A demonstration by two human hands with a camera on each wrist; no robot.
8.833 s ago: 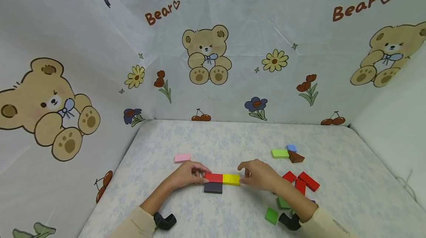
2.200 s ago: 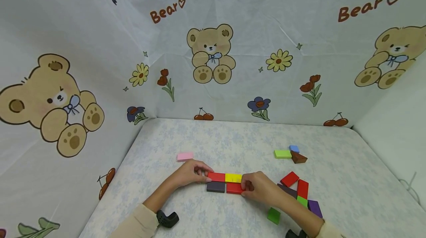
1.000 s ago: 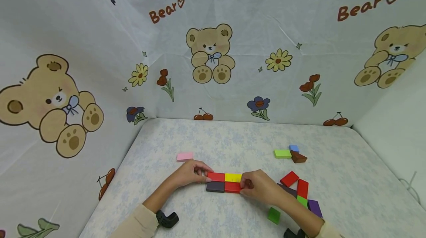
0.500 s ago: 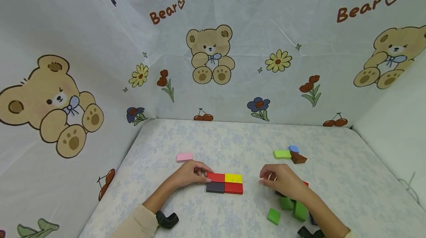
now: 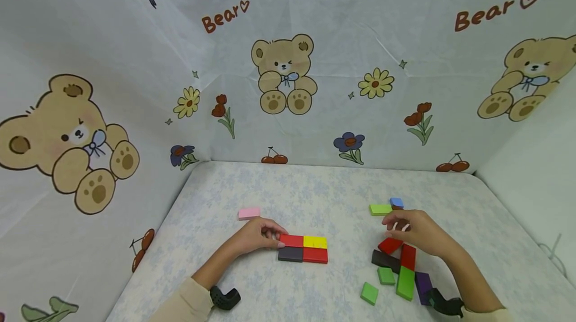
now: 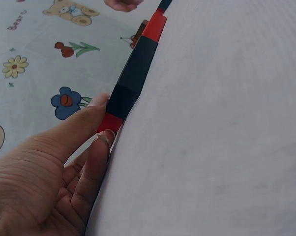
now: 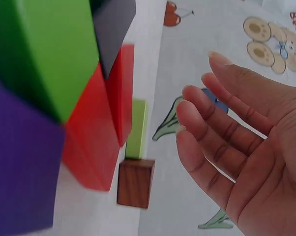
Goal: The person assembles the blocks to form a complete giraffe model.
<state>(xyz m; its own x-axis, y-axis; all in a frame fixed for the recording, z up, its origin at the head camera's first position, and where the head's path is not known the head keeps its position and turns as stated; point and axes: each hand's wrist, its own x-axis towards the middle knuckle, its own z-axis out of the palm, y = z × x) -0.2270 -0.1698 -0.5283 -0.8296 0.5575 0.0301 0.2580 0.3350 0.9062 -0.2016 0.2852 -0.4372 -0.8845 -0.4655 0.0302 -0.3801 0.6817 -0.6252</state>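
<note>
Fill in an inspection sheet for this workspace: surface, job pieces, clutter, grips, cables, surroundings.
Surface: pale table with faint blue mottling.
Job's things: back red block, yellow block, dark block and front red block form a two-by-two rectangle; gaps: nothing seen.
Clutter: pink block apart on the left; lime block, blue block and brown block together; two loose red blocks, black block, three green blocks, purple block at right.
Grips: left grip pinches the back red block's left end; right grip holds nothing, near the loose red blocks.
Cables: thin cord at far right, away from the blocks.
Surroundings: bear-print backdrop; plain white side at right.
</note>
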